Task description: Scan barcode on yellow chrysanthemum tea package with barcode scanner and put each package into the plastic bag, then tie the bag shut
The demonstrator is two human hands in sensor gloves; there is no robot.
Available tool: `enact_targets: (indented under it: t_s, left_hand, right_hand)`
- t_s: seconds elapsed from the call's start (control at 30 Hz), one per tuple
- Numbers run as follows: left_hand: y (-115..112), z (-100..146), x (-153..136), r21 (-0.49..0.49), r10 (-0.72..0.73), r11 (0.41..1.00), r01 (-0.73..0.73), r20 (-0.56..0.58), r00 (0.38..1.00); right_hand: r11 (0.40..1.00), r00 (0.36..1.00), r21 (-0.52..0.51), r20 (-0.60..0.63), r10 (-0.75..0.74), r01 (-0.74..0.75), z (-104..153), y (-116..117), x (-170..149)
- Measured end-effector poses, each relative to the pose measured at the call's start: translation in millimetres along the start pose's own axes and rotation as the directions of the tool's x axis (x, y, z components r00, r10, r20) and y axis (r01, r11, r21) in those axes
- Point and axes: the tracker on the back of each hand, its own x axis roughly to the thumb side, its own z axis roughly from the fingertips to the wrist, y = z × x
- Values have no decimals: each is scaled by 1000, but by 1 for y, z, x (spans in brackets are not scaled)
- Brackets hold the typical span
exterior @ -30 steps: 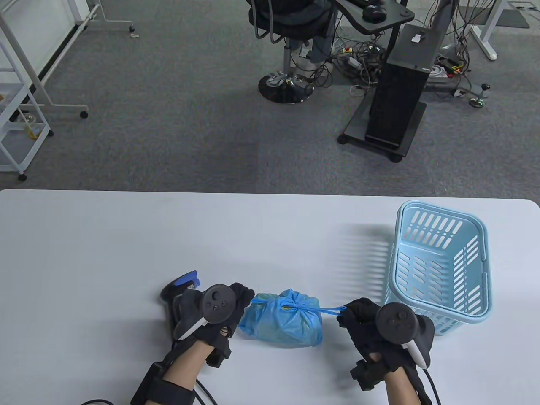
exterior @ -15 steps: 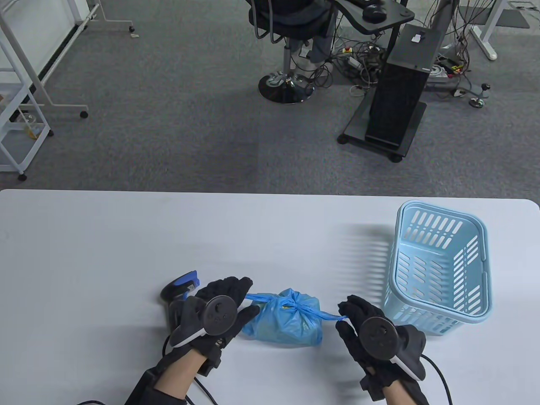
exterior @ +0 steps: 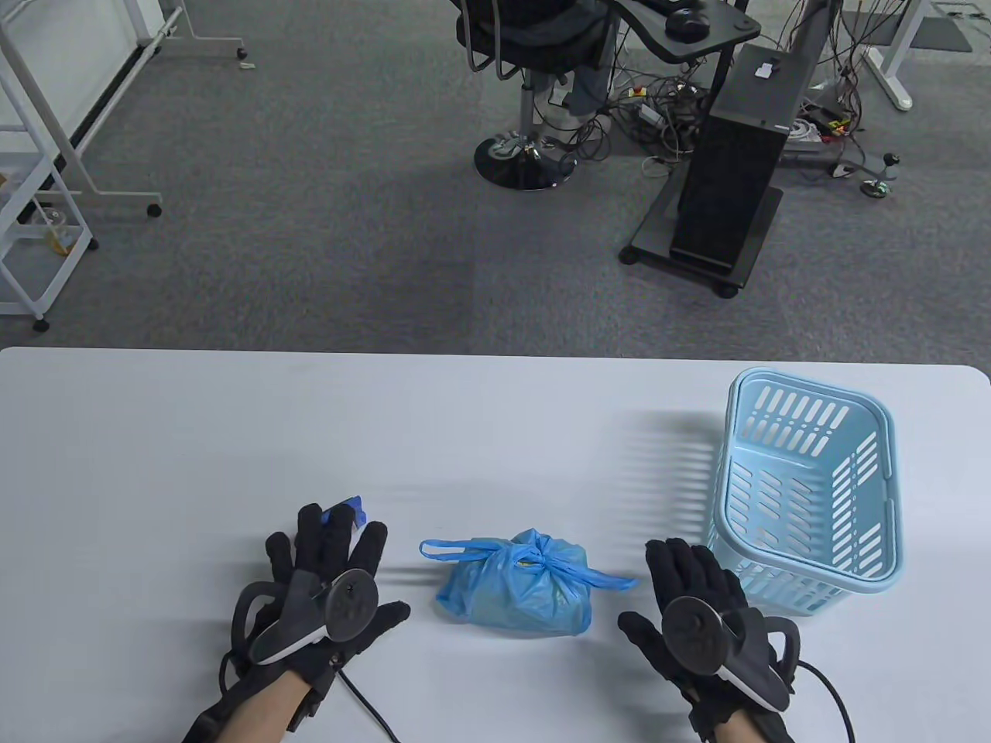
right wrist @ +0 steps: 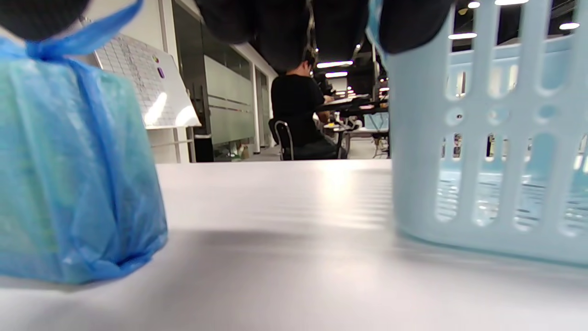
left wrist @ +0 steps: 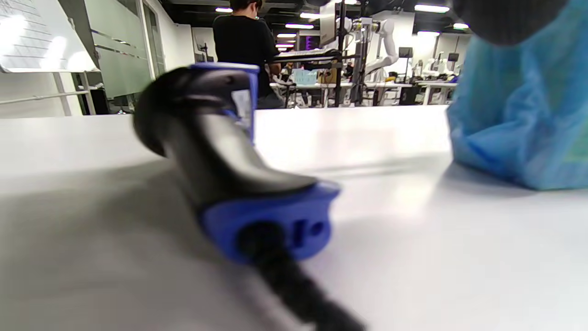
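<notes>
A knotted blue plastic bag (exterior: 520,588) lies on the white table (exterior: 495,433) near its front edge, its two handle ends sticking out left and right. A trace of yellow shows through the knot. My left hand (exterior: 329,569) lies flat with spread fingers to the bag's left, over the black and blue barcode scanner (exterior: 348,512). My right hand (exterior: 681,588) lies flat with spread fingers to the bag's right. Neither touches the bag. The left wrist view shows the scanner (left wrist: 229,165) close up and the bag (left wrist: 523,110) at right. The right wrist view shows the bag (right wrist: 69,174) at left.
A light blue slotted basket (exterior: 809,495) stands at the right of the table, just beyond my right hand, and fills the right of the right wrist view (right wrist: 487,138). A black cable (exterior: 372,708) runs off the front edge. A seated person and office furniture lie beyond the table.
Both hands let go of the bag's handle ends and drew apart, flattening onto the table. The bag stays tied and in place.
</notes>
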Motion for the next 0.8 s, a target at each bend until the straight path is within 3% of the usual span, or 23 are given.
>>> enact_targets:
  t_s: [0.23,0.37,0.8]
  left_hand:
    - [-7,14,-51,6,-7,1000,7,-123,992]
    - [-3,17,-72,25,94,996,-91,-204,974]
    - [-7,15,-62,-46,65,996,-73,-162,985]
  right_hand:
    - [995,1000,103,5,10,-10,-8,13,4]
    - [989,999,141,17,43,-45,-9,20,8]
    - [981,998,186,-21,57,-52,-8,27,3]
